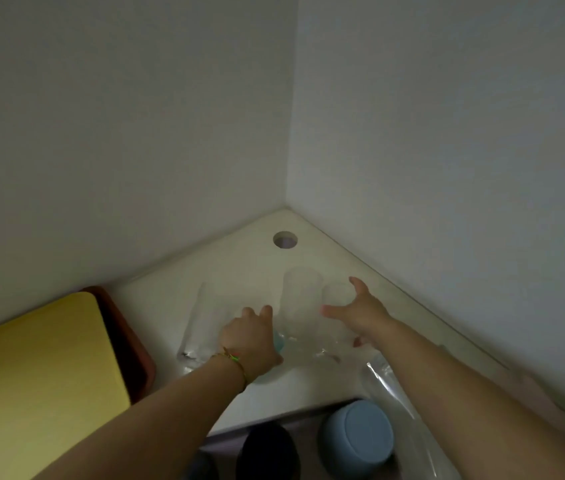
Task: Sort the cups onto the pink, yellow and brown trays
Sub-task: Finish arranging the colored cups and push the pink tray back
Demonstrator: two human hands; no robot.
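Pick-up step: near the counter's [246, 265] far corner, the right hand [357, 317] has its grip spread apart around a short clear cup [338, 294]. The left hand [250, 341] has its grip curled over a bluish cup [278, 341]. Next it probably needs to close, lift and carry to the yellow tray [31, 375] at the left edge.

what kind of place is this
Probably a room corner indoors: a white desk with a cable hole sits against two bare white walls, with clear cups and a yellow tray.
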